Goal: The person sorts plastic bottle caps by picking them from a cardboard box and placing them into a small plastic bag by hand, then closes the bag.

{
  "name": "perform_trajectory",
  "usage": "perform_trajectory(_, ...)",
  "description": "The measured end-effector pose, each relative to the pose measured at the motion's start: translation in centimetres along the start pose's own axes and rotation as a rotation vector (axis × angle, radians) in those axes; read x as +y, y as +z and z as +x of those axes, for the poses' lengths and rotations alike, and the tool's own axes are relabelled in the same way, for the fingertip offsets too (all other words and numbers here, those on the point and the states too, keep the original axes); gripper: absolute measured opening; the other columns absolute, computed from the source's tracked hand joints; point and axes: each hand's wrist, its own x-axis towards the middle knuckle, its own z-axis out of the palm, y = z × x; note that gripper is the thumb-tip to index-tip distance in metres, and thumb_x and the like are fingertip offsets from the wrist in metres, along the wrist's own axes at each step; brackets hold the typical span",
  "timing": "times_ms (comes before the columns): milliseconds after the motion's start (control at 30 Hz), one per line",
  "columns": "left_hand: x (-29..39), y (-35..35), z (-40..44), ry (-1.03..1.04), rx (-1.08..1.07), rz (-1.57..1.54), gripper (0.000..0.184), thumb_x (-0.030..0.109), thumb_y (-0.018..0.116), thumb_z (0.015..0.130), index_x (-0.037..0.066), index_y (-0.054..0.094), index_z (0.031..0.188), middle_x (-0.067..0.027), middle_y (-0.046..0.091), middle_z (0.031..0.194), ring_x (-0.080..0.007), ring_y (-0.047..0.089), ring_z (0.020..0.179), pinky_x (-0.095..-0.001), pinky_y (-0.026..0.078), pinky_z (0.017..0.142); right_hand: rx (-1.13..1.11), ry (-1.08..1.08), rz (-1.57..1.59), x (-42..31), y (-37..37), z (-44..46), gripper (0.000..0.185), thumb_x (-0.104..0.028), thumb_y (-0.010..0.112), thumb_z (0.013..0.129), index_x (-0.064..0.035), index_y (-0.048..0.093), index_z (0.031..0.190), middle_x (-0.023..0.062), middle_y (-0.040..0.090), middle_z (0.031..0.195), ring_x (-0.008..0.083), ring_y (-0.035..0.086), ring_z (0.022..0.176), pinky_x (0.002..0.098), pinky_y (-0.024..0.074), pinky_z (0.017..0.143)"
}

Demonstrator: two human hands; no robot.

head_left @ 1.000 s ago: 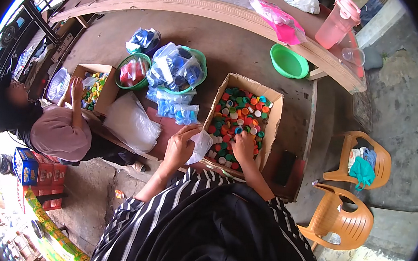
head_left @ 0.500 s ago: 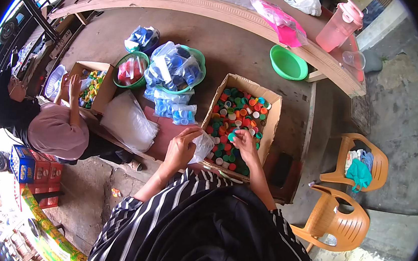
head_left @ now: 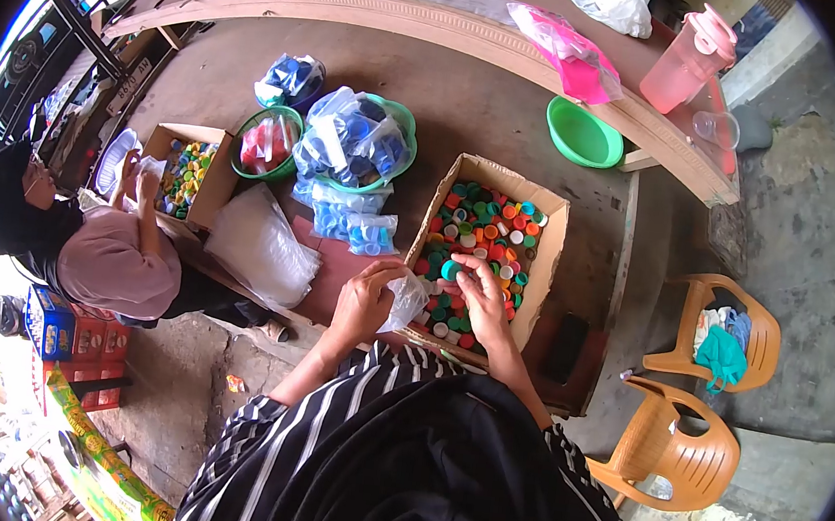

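Observation:
My left hand [head_left: 365, 301] is closed on a clear plastic bag [head_left: 403, 301], which hangs toward the near left corner of a cardboard box [head_left: 550, 263]. Between the fingertips of my right hand [head_left: 482, 297] is a green bottle cap [head_left: 451, 270], held over the box. Loose bottle caps [head_left: 497, 230] in red, orange, green and white fill much of the box. A stack of flat clear bags [head_left: 266, 246] lies left of my left hand. Whether the bag in my left hand has caps inside is hard to make out.
Farther back stand a green basin [head_left: 411, 139] heaped with bagged blue caps [head_left: 349, 133] and a basin of red bagged caps [head_left: 268, 141]. At left, another person [head_left: 117, 252] works by a smaller box [head_left: 211, 195]. Orange chairs [head_left: 671, 446] are at right.
My right hand has come slightly up and left with the green cap, turning so its fingers show more. My left hand still grips the bag. The whole view has shifted a little.

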Motion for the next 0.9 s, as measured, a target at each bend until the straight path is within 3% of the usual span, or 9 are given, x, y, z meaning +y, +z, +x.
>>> perform_trajectory(100,-0.1,0.4,0.1,-0.086,-0.06,-0.134,0.023,0.0,0.058,0.082,0.001,0.066,0.104,-0.0155,0.067,0.101,-0.0291,0.068,0.074,-0.0372,0.055,0.068,0.011,0.116,0.336,0.6,-0.4,0.1,0.03,-0.006,0.056,0.099,-0.0036,0.052,0.128,0.0072,0.061,0.113,0.0201,0.064,0.103,0.0318,0.0521,0.091)
perform_trajectory(200,-0.7,2.3,0.3,-0.041,-0.054,-0.198,0.022,0.005,0.063,0.086,0.001,0.062,0.108,-0.0169,0.065,0.089,-0.0248,0.065,0.063,-0.0353,0.052,0.06,0.032,0.113,0.316,2.2,-0.8,0.2,0.027,-0.007,0.056,0.1,-0.0052,0.054,0.127,0.0075,0.061,0.11,0.02,0.065,0.103,0.0321,0.0528,0.088)
perform_trajectory(233,-0.8,3.0,0.2,-0.012,-0.052,-0.207,0.032,0.011,0.07,0.086,0.001,0.057,0.115,-0.0158,0.064,0.085,-0.0246,0.066,0.066,-0.0355,0.052,0.06,0.053,0.185,0.304,2.5,-1.0,0.1,0.026,-0.012,0.055,0.101,-0.0052,0.055,0.126,0.0074,0.063,0.109,0.02,0.066,0.1,0.0333,0.0531,0.088)
perform_trajectory(367,0.4,4.3,0.6,-0.072,-0.144,-0.289,0.048,0.016,0.077,0.084,0.002,0.057,0.126,-0.0132,0.067,0.088,-0.0182,0.067,0.068,-0.0313,0.053,0.063,-0.059,0.271,0.499,3.6,-1.8,0.5,0.027,-0.018,0.055,0.102,-0.0048,0.057,0.125,0.0067,0.067,0.108,0.0197,0.066,0.098,0.0336,0.0528,0.087)
perform_trajectory(500,-0.6,6.1,0.5,0.068,-0.093,-0.183,0.055,0.014,0.075,0.084,0.007,0.058,0.135,-0.0142,0.068,0.094,-0.0228,0.068,0.073,-0.0335,0.054,0.066,-0.055,0.295,0.598,5.6,-2.8,0.4,0.029,-0.023,0.054,0.102,-0.0055,0.061,0.124,0.0069,0.069,0.11,0.0196,0.066,0.101,0.0324,0.051,0.086)
perform_trajectory(700,-0.6,6.7,0.0,0.098,-0.099,-0.067,0.042,0.018,0.069,0.087,0.008,0.062,0.127,-0.0124,0.064,0.086,-0.0306,0.066,0.076,-0.0404,0.054,0.068,-0.048,0.335,0.586,5.9,-3.5,0.1,0.029,-0.024,0.054,0.102,-0.006,0.062,0.123,0.0073,0.068,0.118,0.0181,0.065,0.102,0.0323,0.0506,0.087)
perform_trajectory(900,-0.9,7.0,0.3,0.052,-0.083,-0.057,0.023,0.018,0.067,0.088,0.007,0.068,0.108,-0.0111,0.063,0.084,-0.032,0.065,0.08,-0.0419,0.053,0.07,-0.035,0.348,0.6,6.2,-3.7,0.3,0.027,-0.023,0.053,0.102,-0.0059,0.063,0.12,0.008,0.067,0.121,0.0168,0.065,0.102,0.0337,0.0521,0.088)
